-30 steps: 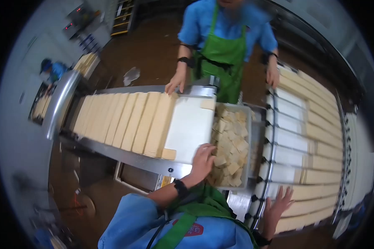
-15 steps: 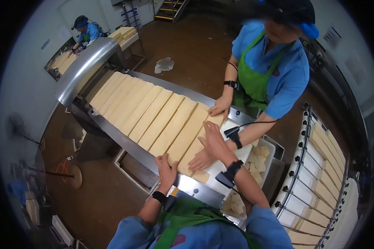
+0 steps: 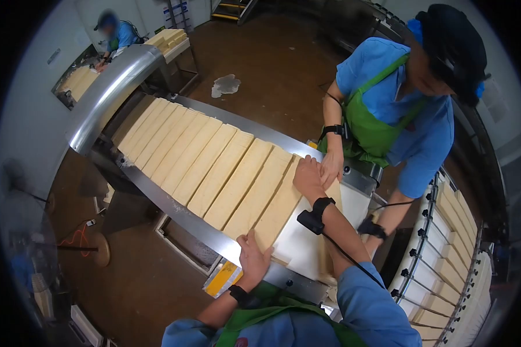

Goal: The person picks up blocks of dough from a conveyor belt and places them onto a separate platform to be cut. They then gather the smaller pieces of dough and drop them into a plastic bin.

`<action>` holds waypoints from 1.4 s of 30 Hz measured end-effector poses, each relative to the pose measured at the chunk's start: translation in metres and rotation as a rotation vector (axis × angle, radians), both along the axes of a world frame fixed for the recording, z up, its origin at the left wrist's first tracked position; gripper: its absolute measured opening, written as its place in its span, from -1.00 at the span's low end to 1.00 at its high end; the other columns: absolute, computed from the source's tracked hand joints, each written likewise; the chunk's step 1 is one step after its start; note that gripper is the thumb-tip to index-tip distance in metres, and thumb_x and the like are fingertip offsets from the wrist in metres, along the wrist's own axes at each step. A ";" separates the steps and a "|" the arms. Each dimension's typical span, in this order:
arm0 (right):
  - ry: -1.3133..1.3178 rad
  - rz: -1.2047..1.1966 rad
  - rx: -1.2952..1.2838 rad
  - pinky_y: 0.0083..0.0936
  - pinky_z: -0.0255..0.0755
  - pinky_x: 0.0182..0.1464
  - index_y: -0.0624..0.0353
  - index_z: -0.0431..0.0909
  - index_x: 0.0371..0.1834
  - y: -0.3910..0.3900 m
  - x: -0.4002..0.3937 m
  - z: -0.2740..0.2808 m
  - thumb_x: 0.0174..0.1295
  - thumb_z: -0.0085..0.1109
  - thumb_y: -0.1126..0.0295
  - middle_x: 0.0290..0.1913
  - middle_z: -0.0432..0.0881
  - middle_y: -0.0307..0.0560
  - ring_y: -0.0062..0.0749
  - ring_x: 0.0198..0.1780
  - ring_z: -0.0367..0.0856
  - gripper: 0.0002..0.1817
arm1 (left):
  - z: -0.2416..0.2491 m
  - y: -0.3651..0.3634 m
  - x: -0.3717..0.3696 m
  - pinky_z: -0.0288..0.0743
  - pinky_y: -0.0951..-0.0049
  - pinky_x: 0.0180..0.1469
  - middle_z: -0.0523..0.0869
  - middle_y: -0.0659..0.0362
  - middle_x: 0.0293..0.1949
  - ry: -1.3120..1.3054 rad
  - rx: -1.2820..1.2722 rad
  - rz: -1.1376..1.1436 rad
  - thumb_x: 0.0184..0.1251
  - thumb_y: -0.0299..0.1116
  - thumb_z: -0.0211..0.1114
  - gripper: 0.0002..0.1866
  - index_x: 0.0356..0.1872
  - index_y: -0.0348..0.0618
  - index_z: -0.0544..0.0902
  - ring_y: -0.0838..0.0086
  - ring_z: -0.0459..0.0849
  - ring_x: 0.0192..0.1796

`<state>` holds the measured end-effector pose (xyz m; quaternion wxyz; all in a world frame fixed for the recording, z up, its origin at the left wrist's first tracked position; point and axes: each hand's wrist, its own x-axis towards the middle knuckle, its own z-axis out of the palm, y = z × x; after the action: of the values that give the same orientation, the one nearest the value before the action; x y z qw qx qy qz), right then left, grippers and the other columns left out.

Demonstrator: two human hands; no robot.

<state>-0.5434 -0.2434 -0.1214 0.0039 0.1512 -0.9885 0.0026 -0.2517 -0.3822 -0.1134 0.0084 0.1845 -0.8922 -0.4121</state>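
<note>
Long strips of pale layered dough lie side by side across the conveyor. My left hand (image 3: 253, 257) has its fingers closed around the near end of the last dough strip (image 3: 279, 211). At that strip's far end, my right hand (image 3: 309, 175) curls its fingers over the edge, partly hiding it. Right beside it a co-worker's hand (image 3: 332, 166) touches the far end of another pale strip (image 3: 324, 257), which runs under my right forearm. The co-worker's other hand is hidden behind my arm.
A white belt surface (image 3: 298, 246) shows right of the strips, between metal side rails (image 3: 185, 217). A curved metal hood (image 3: 118, 95) covers the far end. On the right stands a rack (image 3: 440, 254) holding more strips. Another person (image 3: 118, 34) works at the back left.
My right hand has moved to the far end of the strip, and my left has shifted right. A strip has come away rightward, exposing white belt. The co-worker's lower hand has moved right.
</note>
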 end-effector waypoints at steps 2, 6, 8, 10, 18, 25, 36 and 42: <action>-0.006 -0.043 -0.068 -0.06 0.36 0.23 0.34 0.65 0.01 0.006 -0.008 -0.007 0.22 0.21 0.33 0.10 0.56 0.13 0.01 0.18 0.49 -0.64 | 0.000 0.002 0.000 0.57 0.01 0.16 0.33 -0.21 0.18 -0.008 0.001 -0.001 0.16 -0.28 0.60 -0.08 0.48 -0.32 0.26 -0.20 0.57 0.17; -0.086 -0.130 -0.115 -0.01 0.37 0.24 0.28 0.65 0.06 0.005 -0.006 0.009 0.23 0.33 0.09 0.13 0.55 0.11 0.03 0.23 0.48 -0.51 | 0.003 0.006 -0.003 0.57 -0.02 0.15 0.33 -0.21 0.20 -0.027 -0.029 0.007 0.15 -0.28 0.60 -0.07 0.48 -0.32 0.26 -0.21 0.56 0.17; -0.076 -0.134 -0.105 -0.02 0.37 0.25 0.29 0.65 0.05 0.007 -0.004 0.012 0.25 0.32 0.08 0.11 0.57 0.12 0.04 0.23 0.49 -0.51 | 0.009 0.009 -0.006 0.57 -0.03 0.15 0.33 -0.21 0.21 -0.044 -0.044 0.006 0.15 -0.28 0.60 -0.08 0.48 -0.31 0.26 -0.22 0.56 0.17; -0.068 -0.149 -0.097 -0.03 0.38 0.26 0.29 0.65 0.05 0.016 0.001 0.009 0.28 0.32 0.07 0.10 0.59 0.12 0.06 0.23 0.51 -0.51 | 0.014 0.012 -0.009 0.56 -0.04 0.16 0.35 -0.22 0.20 -0.085 -0.048 0.029 0.14 -0.29 0.60 -0.08 0.48 -0.29 0.28 -0.22 0.56 0.19; -0.009 -0.492 -0.274 -0.03 0.48 0.18 0.42 0.57 0.08 0.149 0.087 0.005 0.32 0.31 -0.01 -0.09 0.67 0.29 0.16 0.08 0.63 -0.39 | 0.020 0.012 -0.035 0.55 -0.06 0.19 0.39 -0.24 0.22 -0.031 -0.177 -0.246 0.06 -0.25 0.63 -0.12 0.40 -0.26 0.36 -0.21 0.55 0.21; 0.154 -0.573 -0.573 0.00 0.31 0.46 0.41 0.50 0.28 0.172 0.128 -0.039 0.38 0.28 0.00 0.23 0.60 0.39 0.25 0.31 0.52 -0.33 | -0.018 0.025 -0.047 0.45 -0.04 0.40 0.44 -0.29 0.37 0.000 -0.374 -0.391 -0.05 -0.17 0.69 0.07 0.52 -0.24 0.29 -0.25 0.51 0.34; 0.313 -0.640 -0.743 -0.06 0.47 0.23 0.34 0.47 0.29 0.222 0.198 0.040 0.27 0.34 0.18 0.13 0.59 0.27 0.21 0.13 0.56 -0.39 | -0.005 0.086 -0.038 0.43 -0.09 0.28 0.49 -0.20 0.23 0.250 -0.280 -0.448 -0.06 -0.42 0.63 -0.16 0.33 -0.18 0.43 -0.25 0.53 0.22; 0.825 -0.820 -0.682 -0.03 0.46 0.17 0.27 0.49 0.26 0.365 0.290 0.086 0.26 0.35 0.21 0.05 0.59 0.21 0.20 0.11 0.54 -0.43 | 0.054 0.243 -0.030 0.36 -0.03 0.35 0.45 -0.14 0.27 0.423 -0.175 -0.591 -0.04 -0.57 0.56 -0.13 0.41 -0.08 0.44 -0.17 0.43 0.32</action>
<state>-0.2529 0.1216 -0.0357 0.4292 -0.2572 -0.8274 0.2550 -0.2820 -0.1388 -0.0595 0.0891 -0.1719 -0.9173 -0.3479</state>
